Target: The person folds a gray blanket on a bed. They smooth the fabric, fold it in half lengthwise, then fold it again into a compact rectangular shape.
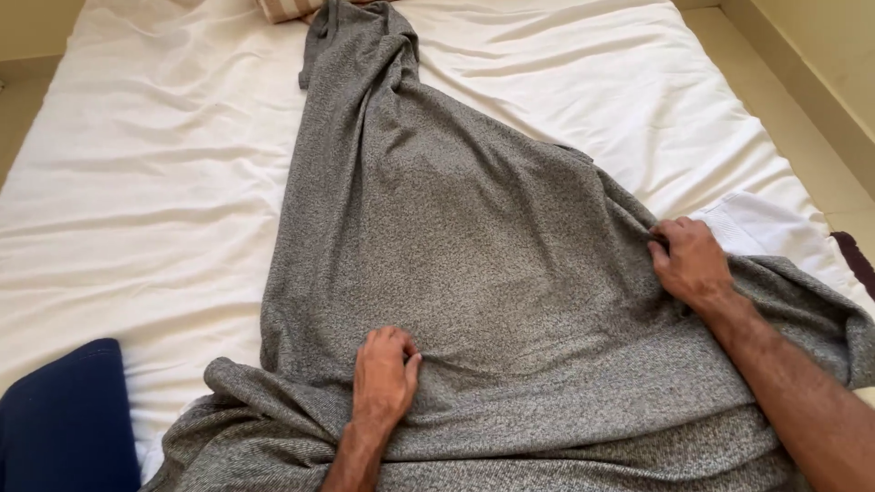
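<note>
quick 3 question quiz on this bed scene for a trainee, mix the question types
1. True or false: both hands rest on the grey fabric.
2. Which hand is at the fabric's side edge? A) left hand B) right hand
3. Fill in: the fabric lies spread over a ____ sheet.

Key
1. True: the left hand and the right hand are both curled on it.
2. B; the left hand is near the fabric's middle, by the near end.
3. White: the white sheet covers the mattress.
</note>
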